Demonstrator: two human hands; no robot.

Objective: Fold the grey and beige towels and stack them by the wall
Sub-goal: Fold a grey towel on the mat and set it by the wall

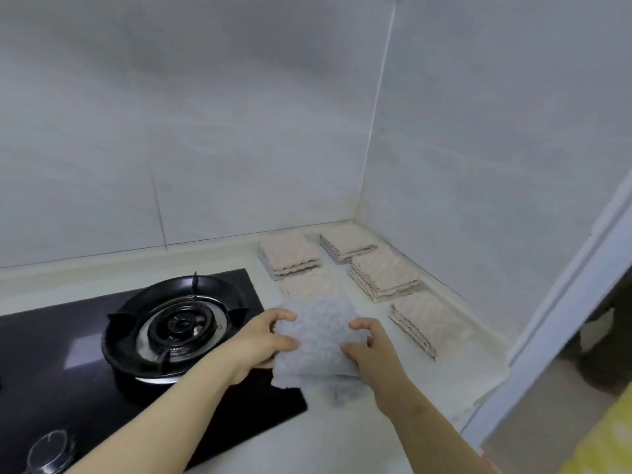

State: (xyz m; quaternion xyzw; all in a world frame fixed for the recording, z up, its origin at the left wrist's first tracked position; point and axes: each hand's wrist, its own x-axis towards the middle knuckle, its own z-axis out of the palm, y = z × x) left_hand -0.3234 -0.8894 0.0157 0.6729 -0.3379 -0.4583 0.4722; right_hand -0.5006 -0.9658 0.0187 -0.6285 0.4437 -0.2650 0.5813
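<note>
A fluffy grey towel (pixel 318 340) is held over the white counter (pixel 345 436), just right of the hob. My left hand (pixel 263 340) grips its left edge and my right hand (pixel 371 350) grips its right edge. A beige towel (pixel 307 285) lies flat beyond it, partly covered. Folded beige stacks with grey layers rest near the walls: one at the back (pixel 289 253), one in the corner (pixel 347 241), one beside the right wall (pixel 384 273), and a nearer one (pixel 424 319).
A black glass hob (pixel 68 364) with a gas burner (pixel 178 323) lies to the left, with a knob (pixel 51 449) near the front. White tiled walls enclose the corner. The counter ends at a door frame (pixel 561 302) on the right.
</note>
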